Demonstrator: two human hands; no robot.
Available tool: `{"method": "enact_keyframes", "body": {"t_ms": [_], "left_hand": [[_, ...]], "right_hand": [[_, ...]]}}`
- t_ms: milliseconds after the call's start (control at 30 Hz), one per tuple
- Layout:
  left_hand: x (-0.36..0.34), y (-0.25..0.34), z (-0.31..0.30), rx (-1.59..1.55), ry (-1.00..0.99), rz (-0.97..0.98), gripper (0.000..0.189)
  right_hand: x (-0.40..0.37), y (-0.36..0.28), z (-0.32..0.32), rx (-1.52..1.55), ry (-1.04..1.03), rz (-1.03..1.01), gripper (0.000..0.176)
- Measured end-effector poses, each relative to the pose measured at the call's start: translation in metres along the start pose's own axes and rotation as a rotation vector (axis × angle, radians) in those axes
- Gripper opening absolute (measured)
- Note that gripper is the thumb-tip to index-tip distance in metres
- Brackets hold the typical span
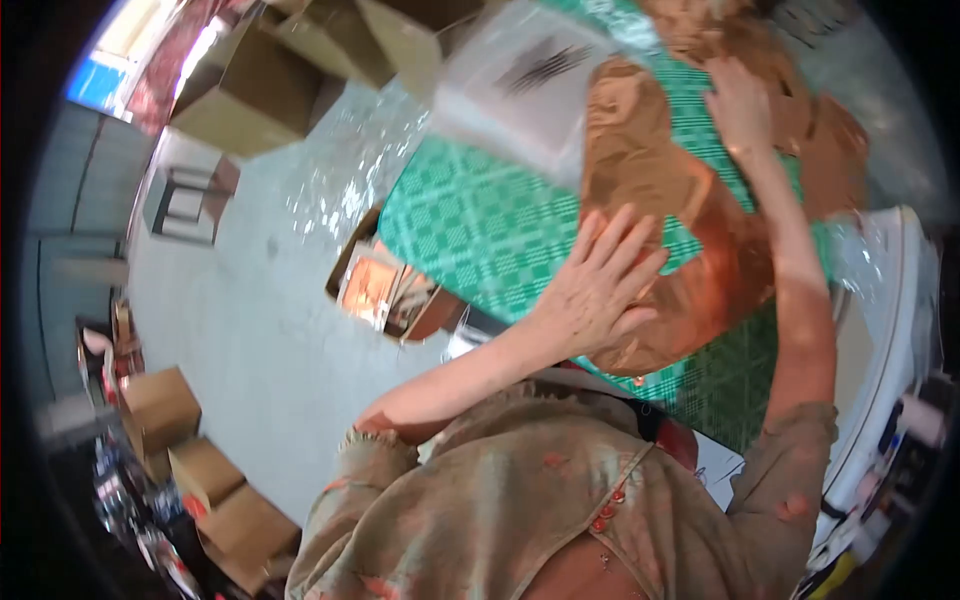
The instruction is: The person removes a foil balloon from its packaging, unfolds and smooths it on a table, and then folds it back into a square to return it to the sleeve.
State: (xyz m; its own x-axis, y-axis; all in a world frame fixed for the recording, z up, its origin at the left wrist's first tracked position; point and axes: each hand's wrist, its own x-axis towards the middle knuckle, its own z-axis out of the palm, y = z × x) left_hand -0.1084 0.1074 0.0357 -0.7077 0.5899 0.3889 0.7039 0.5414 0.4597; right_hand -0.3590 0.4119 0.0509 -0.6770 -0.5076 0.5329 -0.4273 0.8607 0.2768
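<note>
A shiny copper-orange fabric [640, 170] lies on top of a green checked cloth [480, 230]. My left hand [600, 285] presses flat on the orange fabric's near edge, fingers spread and holding nothing. Farther away, my right hand [738, 105] lies palm down on the same orange fabric, fingers stretched out. A clear plastic bag [520, 85] with a dark print covers the far part of the green cloth, just left of the orange fabric. My patterned sleeves and torso fill the bottom of the view.
An open cardboard box [385, 290] with packets stands on the pale floor beside the cloth. More cardboard boxes stand at the top left [250, 100] and bottom left [160, 405]. A white surface [890, 330] with small items lies at the right.
</note>
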Motion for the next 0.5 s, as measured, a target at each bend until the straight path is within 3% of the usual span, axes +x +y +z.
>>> {"method": "enact_keyframes", "body": {"t_ms": [67,133,200,300,333,400,500], "left_hand": [[0.000,-0.001,0.002,-0.042,0.031,-0.015,0.071],[-0.002,-0.003,0.002,-0.116,0.080,-0.028,0.070],[-0.001,-0.007,0.000,-0.230,0.149,-0.020,0.069],[-0.004,0.003,-0.024,-0.581,0.338,-0.049,0.049],[-0.004,0.011,-0.038,-0.727,0.373,-0.066,0.045],[0.001,0.022,-0.076,-1.054,0.493,0.115,0.024],[0.006,0.061,-0.100,-1.221,0.979,0.201,0.028]], "right_hand": [[0.026,-0.006,0.003,0.022,-0.130,0.149,0.050],[0.047,0.010,0.027,-0.078,-0.225,0.160,0.050],[0.038,0.048,0.079,-0.281,0.090,-0.017,0.050],[0.047,0.063,0.094,-0.125,-0.271,0.149,0.045],[0.047,0.077,0.107,-0.090,-0.274,0.129,0.043],[0.046,0.099,0.127,-0.029,-0.281,0.096,0.040],[0.049,0.096,0.123,-0.007,-0.203,0.044,0.033]]}}
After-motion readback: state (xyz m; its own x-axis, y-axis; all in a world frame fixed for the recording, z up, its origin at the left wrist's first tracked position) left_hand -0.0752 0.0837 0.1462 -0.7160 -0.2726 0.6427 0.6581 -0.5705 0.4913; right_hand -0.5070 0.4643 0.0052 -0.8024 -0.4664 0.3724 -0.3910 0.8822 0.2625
